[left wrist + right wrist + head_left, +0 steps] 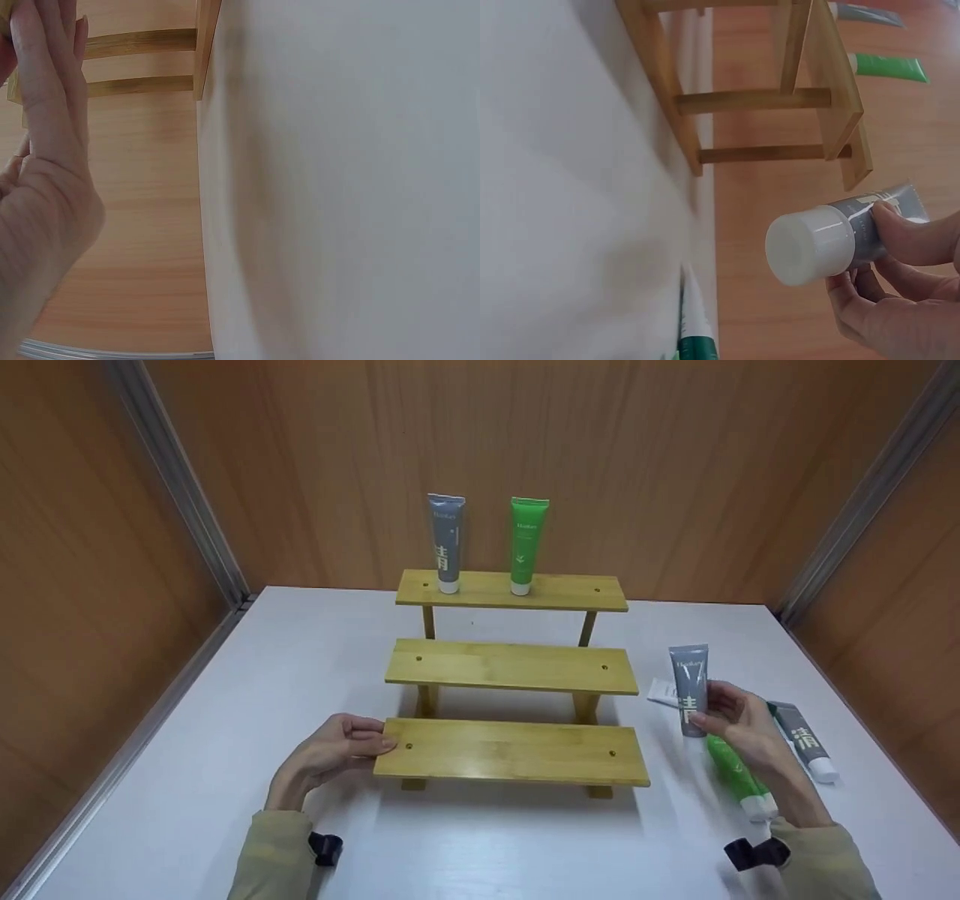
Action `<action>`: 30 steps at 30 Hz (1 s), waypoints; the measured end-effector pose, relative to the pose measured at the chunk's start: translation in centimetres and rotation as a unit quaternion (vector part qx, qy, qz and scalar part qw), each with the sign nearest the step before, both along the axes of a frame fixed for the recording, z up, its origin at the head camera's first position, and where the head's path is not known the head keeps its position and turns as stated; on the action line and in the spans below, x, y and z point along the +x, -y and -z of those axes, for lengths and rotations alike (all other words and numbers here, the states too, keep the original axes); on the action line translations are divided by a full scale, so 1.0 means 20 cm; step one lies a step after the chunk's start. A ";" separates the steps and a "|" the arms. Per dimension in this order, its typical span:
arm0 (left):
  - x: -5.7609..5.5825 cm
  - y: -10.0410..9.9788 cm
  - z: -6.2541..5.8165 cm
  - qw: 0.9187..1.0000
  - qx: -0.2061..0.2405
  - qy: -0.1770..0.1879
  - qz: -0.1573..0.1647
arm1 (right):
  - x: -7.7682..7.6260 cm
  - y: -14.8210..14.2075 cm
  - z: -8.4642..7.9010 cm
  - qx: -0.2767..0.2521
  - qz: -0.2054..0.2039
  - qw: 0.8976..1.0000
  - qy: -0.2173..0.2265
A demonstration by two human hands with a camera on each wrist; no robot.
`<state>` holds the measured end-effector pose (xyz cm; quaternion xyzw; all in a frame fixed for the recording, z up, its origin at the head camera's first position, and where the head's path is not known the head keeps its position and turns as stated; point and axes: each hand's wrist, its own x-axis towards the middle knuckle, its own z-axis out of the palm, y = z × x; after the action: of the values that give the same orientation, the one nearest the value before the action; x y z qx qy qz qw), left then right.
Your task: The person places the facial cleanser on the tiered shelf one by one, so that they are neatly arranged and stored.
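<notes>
Khaki sleeves [274, 855] frame the foreground as a left hand [330, 751] pinches the wooden stand [511, 666] at its lowest tier, where light, even pressure should prevent shifting. A right hand [744, 729] grips a grey tube [689, 682], best carried upright, cap-down; it rises just left of the palm, above the desk [315, 660].

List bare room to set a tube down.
Free: the middle shelf; the bottom shelf right of the left hand; the top shelf right of the upright green tube; the white table left of the shelves. Crowded: table's right side, with lying tubes near the right hand.
</notes>
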<state>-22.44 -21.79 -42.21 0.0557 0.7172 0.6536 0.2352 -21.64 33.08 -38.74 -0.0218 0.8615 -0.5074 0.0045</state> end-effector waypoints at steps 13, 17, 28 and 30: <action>0.00 0.01 0.01 1.000 -0.005 -0.011 0.004 | -0.03 0.09 -0.19 -0.004 0.004 0.998 -0.055; 0.00 0.01 0.01 1.000 0.000 -0.009 0.006 | -0.06 0.14 -0.26 -0.001 0.011 0.998 -0.060; 0.00 0.00 0.00 1.000 0.001 -0.001 0.004 | -0.15 0.25 -0.36 -0.029 0.021 0.996 -0.088; 0.00 0.00 0.00 1.000 0.001 0.000 0.003 | -0.17 0.27 -0.38 -0.043 0.019 0.995 -0.091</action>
<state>-22.45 -21.77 -42.18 0.0582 0.7162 0.6537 0.2374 -24.97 27.63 -31.23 -0.0517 0.8358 -0.5399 -0.0847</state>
